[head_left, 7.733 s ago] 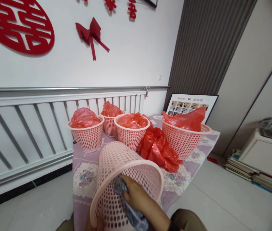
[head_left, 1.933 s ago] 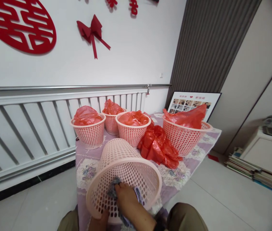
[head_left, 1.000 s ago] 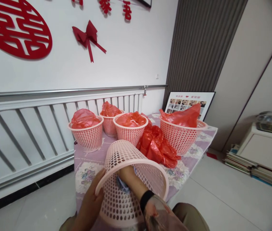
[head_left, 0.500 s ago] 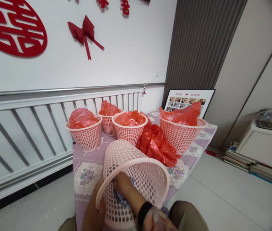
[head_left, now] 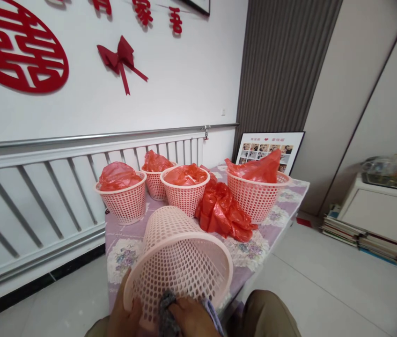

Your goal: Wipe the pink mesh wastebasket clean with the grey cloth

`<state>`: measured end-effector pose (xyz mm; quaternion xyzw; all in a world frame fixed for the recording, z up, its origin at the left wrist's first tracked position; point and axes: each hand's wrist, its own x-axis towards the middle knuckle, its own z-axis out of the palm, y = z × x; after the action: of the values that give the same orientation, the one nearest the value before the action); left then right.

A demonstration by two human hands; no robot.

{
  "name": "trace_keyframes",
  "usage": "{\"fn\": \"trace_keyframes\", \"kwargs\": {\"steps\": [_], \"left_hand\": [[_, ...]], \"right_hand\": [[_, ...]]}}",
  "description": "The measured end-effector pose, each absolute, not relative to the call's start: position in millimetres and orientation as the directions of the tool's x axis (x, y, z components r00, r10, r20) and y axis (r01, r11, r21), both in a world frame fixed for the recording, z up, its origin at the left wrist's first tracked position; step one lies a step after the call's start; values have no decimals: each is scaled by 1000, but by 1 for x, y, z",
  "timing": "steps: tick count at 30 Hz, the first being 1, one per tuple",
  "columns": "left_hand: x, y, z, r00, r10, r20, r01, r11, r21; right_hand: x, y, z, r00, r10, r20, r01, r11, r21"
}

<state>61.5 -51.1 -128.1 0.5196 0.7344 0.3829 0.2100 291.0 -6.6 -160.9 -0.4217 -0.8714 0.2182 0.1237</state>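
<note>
Though sideways, a pale-pink, perforated, wide-mouthed basket [head_left: 180, 262]

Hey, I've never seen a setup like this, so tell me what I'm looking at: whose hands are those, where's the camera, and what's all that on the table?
There's no machine here, just a person's two bare hands. Every picture comes from one camera worn on that person's head, looking forward and down, so you see roughly their own view. The left hand grips the rim of a pink basket, tipped on its side with its mouth toward the wearer. The right hand holds a grayish cloth at that open mouth. Beyond, on a floral tablecloth, four more baskets stand upright with red plastic in them. A crumpled heap of red plastic lies in front of the rightmost one, toward its left.
</note>
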Motion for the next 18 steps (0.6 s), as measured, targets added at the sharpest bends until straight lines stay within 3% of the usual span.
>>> {"fn": "trace_keyframes", "kwargs": {"steps": [4, 5, 8, 10, 13, 15, 18], "left_hand": [[55, -41, -66, -360, 872, 332, 638, -30, 769], [57, -36, -43, -334, 833, 441, 697, -97, 710], [73, -16, 27, -2, 732, 681, 832, -377, 407], [88, -1, 59, 234, 756, 611, 822, -490, 290], [110, 20, 78, 462, 827, 320, 799, -545, 255], [118, 32, 78, 489, 845, 217, 801, -533, 273], [121, 45, 75, 460, 858, 230, 807, -512, 295]], "right_hand": [[286, -10, -156, -627, 777, -60, 712, 540, -449], [283, -11, -154, -623, 779, -68, 723, 540, -431], [276, -12, -153, -615, 784, -80, 745, 546, -383], [274, -11, -154, -627, 777, -65, 741, 568, -357], [277, -8, -154, -638, 768, -48, 731, 586, -349], [283, -3, -149, -629, 777, -20, 726, 577, -374], [291, 10, -128, -569, 818, 82, 721, 544, -429]]}}
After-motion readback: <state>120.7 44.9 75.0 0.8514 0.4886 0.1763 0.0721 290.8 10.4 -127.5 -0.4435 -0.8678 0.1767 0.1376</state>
